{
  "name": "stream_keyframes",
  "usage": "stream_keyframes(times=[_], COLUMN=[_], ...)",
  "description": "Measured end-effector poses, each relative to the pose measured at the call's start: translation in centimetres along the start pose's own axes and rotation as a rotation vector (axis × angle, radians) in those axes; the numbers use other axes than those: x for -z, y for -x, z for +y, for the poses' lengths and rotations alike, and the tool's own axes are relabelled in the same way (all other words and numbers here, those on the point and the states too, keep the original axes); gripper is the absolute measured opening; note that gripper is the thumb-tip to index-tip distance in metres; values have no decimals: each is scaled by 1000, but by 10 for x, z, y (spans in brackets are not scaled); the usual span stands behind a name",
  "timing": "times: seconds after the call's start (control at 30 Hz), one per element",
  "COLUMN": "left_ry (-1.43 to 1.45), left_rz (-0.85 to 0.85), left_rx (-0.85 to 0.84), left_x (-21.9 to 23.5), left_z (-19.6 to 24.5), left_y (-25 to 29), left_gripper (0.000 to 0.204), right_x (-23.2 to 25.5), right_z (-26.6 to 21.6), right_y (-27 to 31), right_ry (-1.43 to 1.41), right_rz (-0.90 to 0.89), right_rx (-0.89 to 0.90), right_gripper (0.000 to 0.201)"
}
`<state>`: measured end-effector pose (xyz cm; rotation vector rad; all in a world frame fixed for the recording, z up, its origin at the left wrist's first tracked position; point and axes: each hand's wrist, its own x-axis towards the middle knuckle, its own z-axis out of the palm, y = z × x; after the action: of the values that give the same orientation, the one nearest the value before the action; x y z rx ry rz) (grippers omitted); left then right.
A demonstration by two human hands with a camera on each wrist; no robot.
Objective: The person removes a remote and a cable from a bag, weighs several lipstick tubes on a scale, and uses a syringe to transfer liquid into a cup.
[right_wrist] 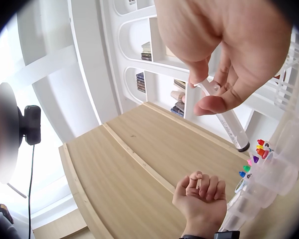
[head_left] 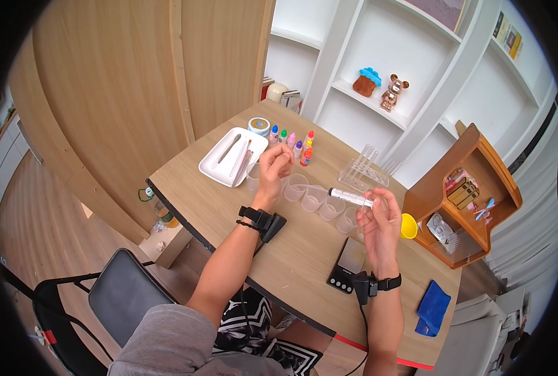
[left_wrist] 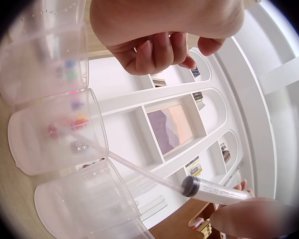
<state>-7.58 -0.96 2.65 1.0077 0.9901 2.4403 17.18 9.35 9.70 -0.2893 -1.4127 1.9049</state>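
My right hand (head_left: 381, 229) holds a clear syringe (head_left: 350, 197) by its plunger end, fingers and thumb round it. In the left wrist view, a thin tube (left_wrist: 144, 172) runs from the black-tipped syringe (left_wrist: 217, 191) to a clear cup (left_wrist: 57, 132); its far end shows faintly at this cup. Several such cups stand in a row, one of them (head_left: 314, 198) below the tube. Raised over the row's left part, my left hand (head_left: 276, 172) has curled fingers and nothing visible in them; the right wrist view shows its palm side (right_wrist: 202, 204).
Behind the cups stand small colour bottles (head_left: 292, 140) and a test tube rack (head_left: 361, 175). A white tray (head_left: 207, 164) with tools lies left. A black scale (head_left: 340, 276), yellow cup (head_left: 408, 226), wooden cabinet (head_left: 410, 207) and blue cloth (head_left: 434, 307) are to the right.
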Motion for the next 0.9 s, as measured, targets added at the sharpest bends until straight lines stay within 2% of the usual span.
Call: stream_keyframes(times=[0.2, 0.27, 0.4, 0.5, 0.7, 0.9], left_ry=[-26, -40, -43, -48, -115, -257], left_rz=[13, 26, 11, 1, -62, -156], left_rx=[7, 19, 9, 17, 15, -16], left_x=[-3, -6, -7, -8, -15, -26], left_z=[5, 6, 7, 5, -2, 0], left_y=[1, 1, 2, 3, 9, 16], left_gripper=[20, 19, 19, 19, 19, 18], right_x=[5, 16, 54, 81, 99, 95], right_z=[-27, -54, -122, -161, -187, -176], right_y=[3, 5, 29, 58, 83, 65], right_ry=[-74, 36, 288, 381, 459, 581], right_rz=[71, 20, 73, 149, 239, 258], right_rx=[-11, 161, 462, 586, 567, 403], right_gripper=[13, 11, 16, 19, 20, 18])
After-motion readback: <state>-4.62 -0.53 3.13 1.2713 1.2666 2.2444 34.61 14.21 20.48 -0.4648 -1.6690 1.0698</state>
